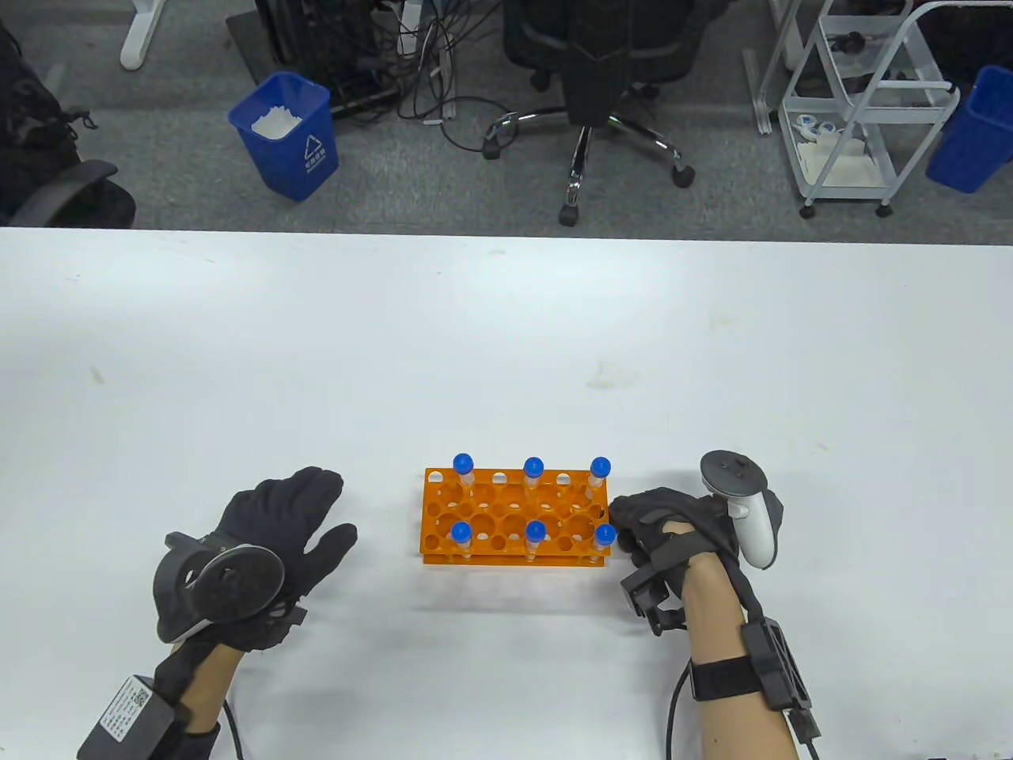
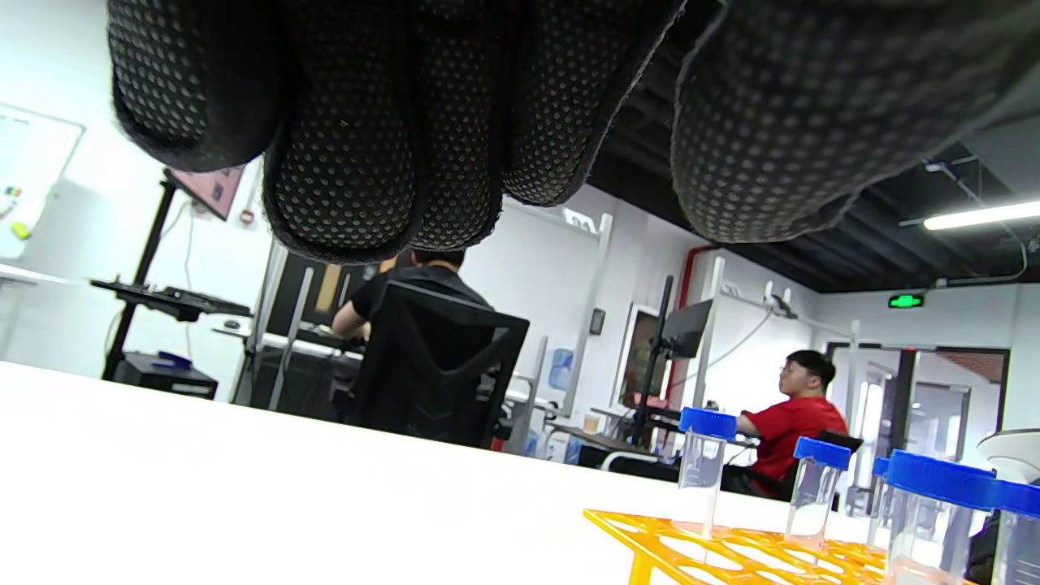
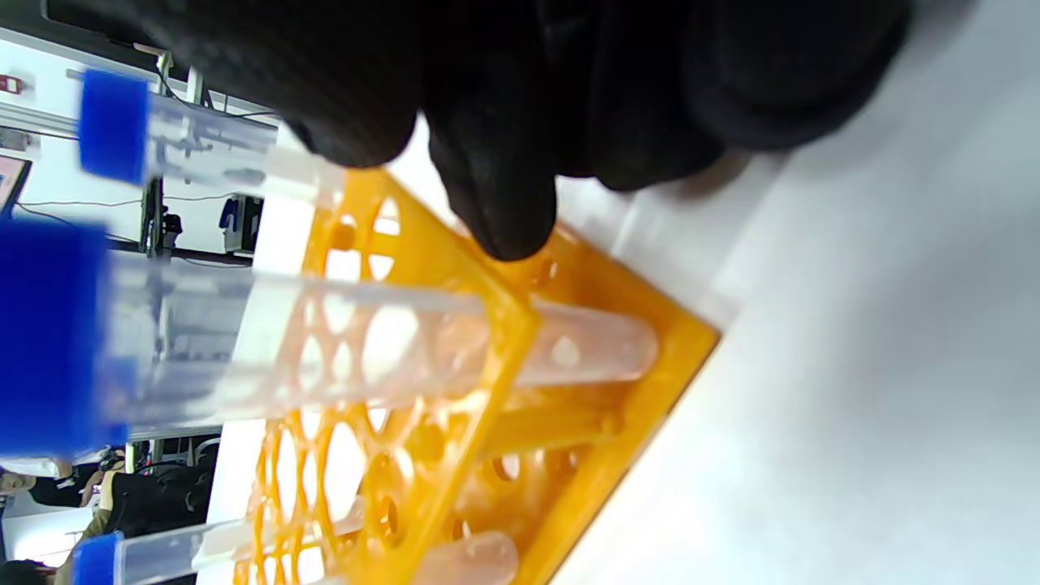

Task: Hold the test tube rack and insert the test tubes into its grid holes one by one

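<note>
1. The orange test tube rack (image 1: pixel 514 518) stood on the white table (image 1: pixel 506 332), near the front edge and a little right of centre, between the two hands.
2. Six test tubes with blue caps stood upright in it, three along the far row (image 1: pixel 533 473) and three along the near row (image 1: pixel 536 537), with open holes between them; no loose tube showed on the table.
3. The right hand (image 1: pixel 661 526) was at the rack's right end. In the right wrist view its fingers (image 3: pixel 496 203) rested on the orange edge, curled around the end without closing on any tube.
4. The left hand (image 1: pixel 277 522) lay well apart to the left of the rack, its fingers (image 2: pixel 382 154) spread and released, holding nothing.
5. The rack looked like thin, stiff, light plastic, likely to slide on the smooth table under a downward push, so bracing an end wall or corner seemed the sound hold.
6. The tubes appeared clear, hard, light and smooth, so likely slippery; pinching just below the blue cap would probably give the surest grip.
</note>
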Demonstrator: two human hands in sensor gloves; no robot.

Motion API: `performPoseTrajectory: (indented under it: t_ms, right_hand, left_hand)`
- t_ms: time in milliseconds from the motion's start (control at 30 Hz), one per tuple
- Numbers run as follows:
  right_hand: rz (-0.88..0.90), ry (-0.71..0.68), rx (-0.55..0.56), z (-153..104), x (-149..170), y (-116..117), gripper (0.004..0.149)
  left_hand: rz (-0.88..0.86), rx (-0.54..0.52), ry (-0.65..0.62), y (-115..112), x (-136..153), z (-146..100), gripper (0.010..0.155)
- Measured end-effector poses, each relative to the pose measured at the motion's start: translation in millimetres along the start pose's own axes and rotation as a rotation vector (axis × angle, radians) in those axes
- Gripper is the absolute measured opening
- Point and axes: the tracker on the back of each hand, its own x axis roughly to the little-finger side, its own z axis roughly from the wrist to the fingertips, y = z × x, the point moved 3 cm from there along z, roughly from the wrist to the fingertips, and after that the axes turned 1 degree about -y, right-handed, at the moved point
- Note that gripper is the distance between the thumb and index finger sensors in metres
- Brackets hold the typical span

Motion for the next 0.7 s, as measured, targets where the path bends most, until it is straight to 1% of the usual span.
performPoseTrajectory:
  t_ms: [100,167,200,233,267,300,333,367,400,467,500,533,567,600,633,700]
  right_hand:
    - [0.066,-0.025,0.018,-6,0,-12,0.051]
    - [0.132,-0.078,0.058,-15,-6,-25,0.053]
    - [0.161,-0.133,0.1,-24,-14,-34,0.054]
    - [0.173,-0.215,0.15,-35,-23,-41,0.055]
    - [0.166,-0.321,0.227,-49,-34,-50,0.056]
    - [0.148,-0.382,0.291,-59,-41,-55,0.056]
    - [0.104,-0.475,0.407,-78,-52,-60,0.057]
    - [0.069,-0.526,0.478,-88,-58,-62,0.058]
    - [0.003,-0.616,0.59,-105,-66,-64,0.059]
    - [-0.096,-0.76,0.752,-130,-74,-61,0.059]
    - [-0.156,-0.845,0.826,-142,-76,-56,0.059]
    - [-0.218,-0.92,0.887,-151,-77,-51,0.059]
    - [-0.276,-0.964,0.932,-157,-77,-46,0.059]
    - [-0.387,-1.019,0.984,-162,-77,-38,0.059]
    - [-0.462,-1.042,1.009,-164,-77,-32,0.059]
    - [-0.715,-1.086,1.053,-165,-78,-15,0.06]
  left_hand:
    - [0.007,-0.004,0.009,0,2,0,0.068]
    - [0.011,-0.015,0.023,2,3,0,0.066]
    - [0.007,-0.025,0.029,3,4,-1,0.065]
    - [0.005,-0.035,0.033,4,4,-1,0.065]
    - [0.008,-0.049,0.037,6,4,-1,0.066]
    - [0.013,-0.059,0.039,7,4,-2,0.066]
    - [0.021,-0.071,0.039,9,4,-2,0.067]
    - [0.025,-0.075,0.037,9,4,-2,0.07]
    - [0.032,-0.081,0.038,10,3,-3,0.072]
    - [0.052,-0.091,0.036,10,2,-3,0.076]
    - [0.073,-0.097,0.034,10,2,-4,0.078]
    - [0.094,-0.101,0.031,10,0,-4,0.079]
    - [0.111,-0.102,0.029,10,0,-4,0.081]
    - [0.134,-0.103,0.028,9,-2,-4,0.081]
    - [0.146,-0.104,0.028,9,-2,-4,0.082]
    - [0.18,-0.101,0.022,8,-3,-4,0.084]
